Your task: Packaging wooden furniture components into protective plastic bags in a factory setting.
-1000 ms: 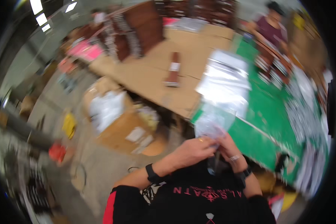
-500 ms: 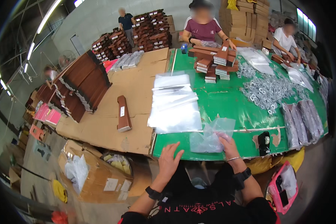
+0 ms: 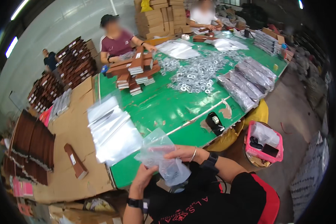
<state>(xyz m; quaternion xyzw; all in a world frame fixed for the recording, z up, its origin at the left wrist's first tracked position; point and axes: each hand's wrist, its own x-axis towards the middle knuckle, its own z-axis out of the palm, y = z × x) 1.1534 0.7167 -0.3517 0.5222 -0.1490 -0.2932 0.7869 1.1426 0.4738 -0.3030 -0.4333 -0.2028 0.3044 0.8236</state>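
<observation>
Bag [image 3: 161, 156] now lifted between hands.

one clear plastic bag [image 3: 161, 158] in two hands, one pink basket [image 3: 264, 143], three other people

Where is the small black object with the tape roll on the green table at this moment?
In the head view, the black object lies at the near edge of the green table, right of centre, beyond the right hand and left of the pink basket.
</observation>
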